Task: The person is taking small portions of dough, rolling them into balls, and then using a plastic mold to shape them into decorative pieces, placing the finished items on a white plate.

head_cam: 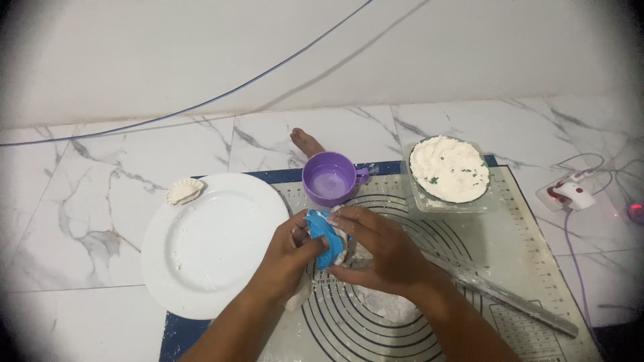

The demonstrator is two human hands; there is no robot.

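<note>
Here we work over the baking mat (523, 268) on the marble floor (87, 221). Our left hand (288, 258) and right hand (382, 251) meet at the mat's centre w/ a blue dumpling press (323, 234) between them — left fingers (312, 247) clenched on its near edge, right fingers (345, 216) curled over the top, both grasping it. Pale dough shows under the right palm; flour dusts the mat just below. A white plate (208, 248) sits left of our hands, one folded dumpling (184, 190) on its far rim. Beyond the hands: purple cup (329, 179), then a clear tub (419, 194) of white filling w/ green flecks. A rolling pin (510, 298) lies to the right — touching neither hand.
</note>
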